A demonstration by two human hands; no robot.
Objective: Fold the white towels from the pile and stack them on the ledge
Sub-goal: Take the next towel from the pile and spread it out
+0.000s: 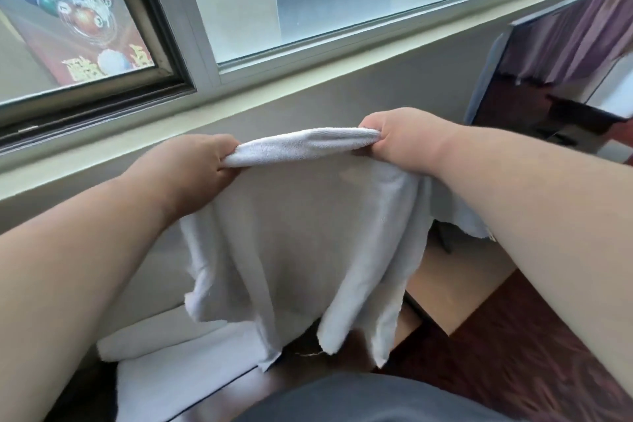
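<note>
Here, white towel point(301, 233) stretched between left hand point(202, 161) and right hand point(400, 140), both pinching its top edge.

Below the fingers point(371, 142) gripping the hanging cloth, white folded towels point(178, 349) lie on a dark surface point(239, 397). Above the fingers, the pale window ledge point(239, 106) runs bare. Right of them stands a light wooden tabletop point(455, 288).

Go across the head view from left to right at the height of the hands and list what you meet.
Left forearm → left hand gripping one end → white towel stretched between the hands, the rest hanging below → right hand gripping the other end → right forearm.
</note>
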